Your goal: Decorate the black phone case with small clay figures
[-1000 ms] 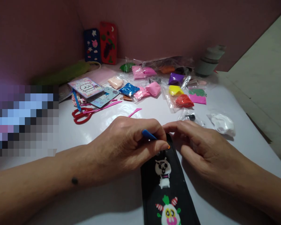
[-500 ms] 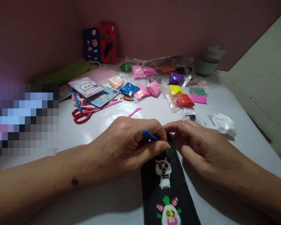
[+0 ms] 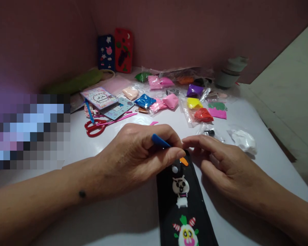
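My left hand (image 3: 149,155) pinches a slim blue modelling tool (image 3: 160,140) between thumb and fingers, over the far end of a black case (image 3: 169,218). The tool's tip is hidden behind the fingers. Just below the thumb, an orange clay piece (image 3: 184,161) lies on the case, near a small pale round spot (image 3: 175,169). Closer to me are a white animal figure (image 3: 181,187) and a white character (image 3: 188,235) with striped horns and green leaves. My right hand (image 3: 218,160) rests beside the case's far right edge, fingers loosely bent and apart, index fingertip near the left hand.
Behind the hands lie several clay packets, including blue (image 3: 145,101), yellow (image 3: 194,103) and red (image 3: 204,115). White clay in a bag (image 3: 243,140) is at right. Red-handled scissors (image 3: 94,128) and cards (image 3: 100,97) lie left. Decorated blue (image 3: 106,53) and red (image 3: 124,51) cases stand at the back.
My left thumb and fingers have shifted up slightly, uncovering more of the orange piece and the pale spot. The blue tool lies at a slightly different place. The whole view has shifted a little.
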Demonstrator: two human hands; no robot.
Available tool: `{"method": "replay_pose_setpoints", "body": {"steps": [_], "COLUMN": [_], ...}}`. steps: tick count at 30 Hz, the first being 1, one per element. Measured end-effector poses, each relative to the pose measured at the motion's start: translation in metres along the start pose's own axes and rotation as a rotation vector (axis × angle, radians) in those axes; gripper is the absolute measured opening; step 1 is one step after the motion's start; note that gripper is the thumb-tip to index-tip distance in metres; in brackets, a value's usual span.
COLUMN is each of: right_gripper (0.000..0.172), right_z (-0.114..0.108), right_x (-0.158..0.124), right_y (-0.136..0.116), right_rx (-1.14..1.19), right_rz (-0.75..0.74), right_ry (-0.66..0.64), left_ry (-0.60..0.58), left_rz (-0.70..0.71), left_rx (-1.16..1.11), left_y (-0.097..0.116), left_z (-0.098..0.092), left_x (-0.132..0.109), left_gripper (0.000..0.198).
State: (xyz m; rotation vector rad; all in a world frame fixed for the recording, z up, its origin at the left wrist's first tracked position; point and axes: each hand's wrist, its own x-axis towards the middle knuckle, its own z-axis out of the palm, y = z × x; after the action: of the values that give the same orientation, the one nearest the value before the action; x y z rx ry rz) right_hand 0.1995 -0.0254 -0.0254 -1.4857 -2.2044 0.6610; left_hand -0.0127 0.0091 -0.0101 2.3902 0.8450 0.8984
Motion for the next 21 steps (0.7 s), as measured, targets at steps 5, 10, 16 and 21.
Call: {"method": "replay_pose_setpoints", "body": {"steps": [5, 10, 16, 21], "right_gripper": [0.030, 0.023, 0.013, 0.014], "right_z": [-0.014, -0.038, -0.050, -0.052], "right_x": [-0.001, 0.001, 0.003, 0.006], "right_y": [0.004, 0.014, 0.019, 0.031], "right_rx": [-0.007, -0.018, -0.065, -0.179], "right_rz": [0.052, 0.152, 0.182, 0.183], "right_ry": [0.120, 0.243, 0.312, 0.300], "left_ry": [0.059, -0.189, -0.329, -0.378], "left_rz": [0.084, 0.223, 0.145, 0.148], "left_rx": [0.111, 0.415, 0.495, 0.520], "left_y": [-0.012, -0.041, -0.051, -0.051], "left_z": [-0.002, -0.001, -0.007, -0.008], "left_x": [0.003, 0.006, 0.013, 0.012], "left_gripper": [0.009, 0.025, 0.021, 0.023]}}
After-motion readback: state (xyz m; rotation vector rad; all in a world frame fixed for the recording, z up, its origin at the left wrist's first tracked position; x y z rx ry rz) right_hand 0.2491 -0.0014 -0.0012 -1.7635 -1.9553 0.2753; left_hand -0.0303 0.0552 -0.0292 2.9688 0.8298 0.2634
